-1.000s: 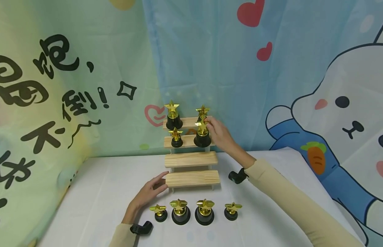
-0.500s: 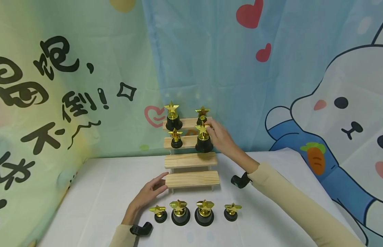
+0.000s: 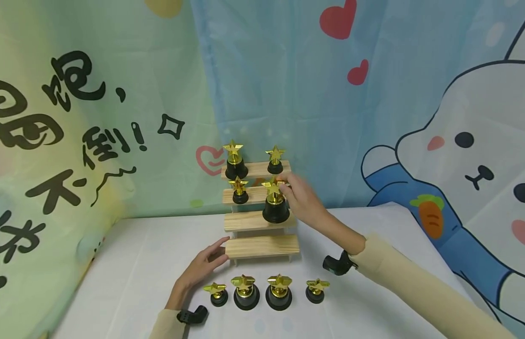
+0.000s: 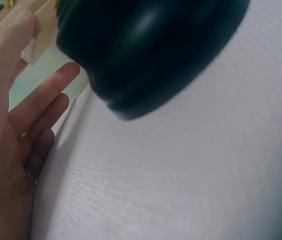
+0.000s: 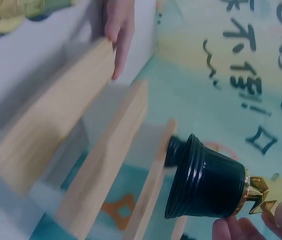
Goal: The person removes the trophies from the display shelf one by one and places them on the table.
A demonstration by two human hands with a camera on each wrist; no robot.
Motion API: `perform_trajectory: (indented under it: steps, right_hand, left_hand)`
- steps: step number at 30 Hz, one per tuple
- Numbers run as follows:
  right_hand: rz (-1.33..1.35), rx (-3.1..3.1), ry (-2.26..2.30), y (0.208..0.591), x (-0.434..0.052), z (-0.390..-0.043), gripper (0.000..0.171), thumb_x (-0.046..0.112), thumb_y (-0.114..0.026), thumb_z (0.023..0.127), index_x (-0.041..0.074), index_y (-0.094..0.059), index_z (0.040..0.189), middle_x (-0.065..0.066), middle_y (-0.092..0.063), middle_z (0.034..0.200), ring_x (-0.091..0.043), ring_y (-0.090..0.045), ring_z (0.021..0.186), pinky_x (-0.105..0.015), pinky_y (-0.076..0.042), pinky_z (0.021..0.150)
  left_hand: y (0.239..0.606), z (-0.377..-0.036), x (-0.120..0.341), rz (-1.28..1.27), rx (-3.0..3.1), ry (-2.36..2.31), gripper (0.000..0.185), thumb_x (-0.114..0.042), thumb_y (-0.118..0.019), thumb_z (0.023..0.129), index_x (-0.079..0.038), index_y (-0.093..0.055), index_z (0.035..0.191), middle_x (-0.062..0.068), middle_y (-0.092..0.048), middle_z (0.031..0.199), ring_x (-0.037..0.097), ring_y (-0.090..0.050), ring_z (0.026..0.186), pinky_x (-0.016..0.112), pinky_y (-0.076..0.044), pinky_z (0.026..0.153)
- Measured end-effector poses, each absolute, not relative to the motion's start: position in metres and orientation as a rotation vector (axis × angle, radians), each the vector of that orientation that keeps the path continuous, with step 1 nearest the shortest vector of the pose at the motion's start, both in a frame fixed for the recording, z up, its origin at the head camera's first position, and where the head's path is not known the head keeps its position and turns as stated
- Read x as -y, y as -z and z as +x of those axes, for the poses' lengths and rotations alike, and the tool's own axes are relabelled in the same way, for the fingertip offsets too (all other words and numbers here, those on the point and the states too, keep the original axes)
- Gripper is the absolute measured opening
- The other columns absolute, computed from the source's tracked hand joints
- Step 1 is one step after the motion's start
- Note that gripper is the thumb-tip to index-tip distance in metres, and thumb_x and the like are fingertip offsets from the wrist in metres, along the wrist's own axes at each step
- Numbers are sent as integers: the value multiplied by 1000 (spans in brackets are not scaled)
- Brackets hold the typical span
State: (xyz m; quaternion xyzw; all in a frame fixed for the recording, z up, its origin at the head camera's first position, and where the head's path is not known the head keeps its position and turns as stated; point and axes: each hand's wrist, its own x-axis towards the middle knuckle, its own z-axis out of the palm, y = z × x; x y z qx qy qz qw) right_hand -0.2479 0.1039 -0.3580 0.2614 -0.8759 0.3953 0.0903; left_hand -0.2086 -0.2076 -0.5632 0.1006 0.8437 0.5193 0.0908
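Trophy [image 3: 274,206] in the right hand [image 3: 302,201] is the large one with the gold star top and the flared black base; the fingertips pinch it at the star, as the right wrist view shows [image 5: 208,181]. A second ago it hung level with the second board from the top of the wooden step shelf [image 3: 262,246]; half a second ago it was a little lower; now its base is at the third board [image 3: 245,221], at or just above the wood, toward the right end. Whether it already rests there I cannot tell, so the trophy seems to be coming down a step rather than being set where it was.

It is upright, with glossy black ribbing round the foot and a short gold neck below the star.

The left hand [image 3: 203,266] has not moved: its fingers lie straight against the left end of the lowest board, holding nothing, as if steadying the shelf.

Farther out, three trophies stand on the shelf: two on the top board [image 3: 234,160] [image 3: 274,160] and a small one on the second board at the left [image 3: 238,190]. On the desk [image 3: 131,282], covered in white cloth, four more stand in a row in front of the shelf [image 3: 264,291].
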Motion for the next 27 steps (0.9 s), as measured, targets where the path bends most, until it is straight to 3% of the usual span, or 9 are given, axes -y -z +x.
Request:
perform_trajectory:
  steps: [3,10,17,22,27]
  right_hand:
    - [825,2583,-1200,355,-100,-233,32,17,-41,105,-2,-50,129,-19,-57,124,-29,-60,103,-41,-51,82]
    - [929,2561,-1291,352,-85,-194,31,19,-41,105,2,-51,129,-12,-57,110,-17,-55,86,-29,-48,73]
    - [1028,2591,-1382,355,-69,-159,29,24,-39,105,10,-51,128,-5,-56,117,-12,-56,96,-27,-51,81]
    - [1120,2582,-1400,358,-58,-141,27,24,-39,105,10,-50,125,-2,-54,116,-9,-53,93,-25,-50,81]
    - [1202,2584,-1396,368,-45,-127,25,25,-39,105,10,-50,124,-2,-54,116,-8,-52,92,-21,-49,79]
  left_hand:
    - [564,-209,208,290,-2510,-1545,59,-42,-65,91,-34,-44,145,4,-67,123,22,-60,120,45,-45,104]
    - [565,-208,208,308,-2509,-1540,58,-40,-65,92,-32,-43,145,4,-67,124,22,-61,120,44,-44,104]
    - [567,-206,208,302,-2506,-1536,57,-40,-64,92,-33,-43,145,4,-67,124,23,-60,120,48,-42,106]
    - [566,-207,209,279,-2489,-1539,60,-41,-64,92,-31,-42,147,5,-64,129,26,-58,125,50,-40,109]
    - [566,-208,210,318,-2483,-1570,57,-29,-65,93,-30,-43,146,6,-60,136,26,-56,125,55,-39,107]
